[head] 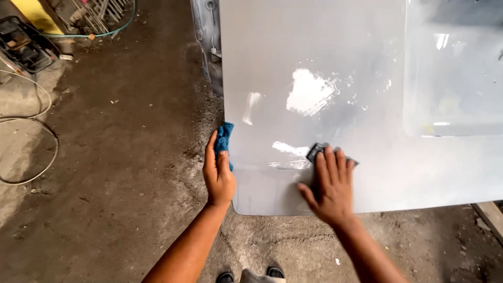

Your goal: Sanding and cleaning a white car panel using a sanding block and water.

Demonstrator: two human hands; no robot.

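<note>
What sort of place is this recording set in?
Probably a vehicle body repair workshop: a large grey primed metal body panel with wet patches, a stained dirt-covered concrete floor, and loose pale cables lying about.

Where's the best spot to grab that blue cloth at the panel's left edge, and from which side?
Take the blue cloth at its upper bunch, coming from the left over the dirt floor. That part sticks out past the left hand and the grey metal panel edge; the rest is pinned under the fingers.

Bare forearms, dark shoes (225,276), light trousers (255,276)
</note>
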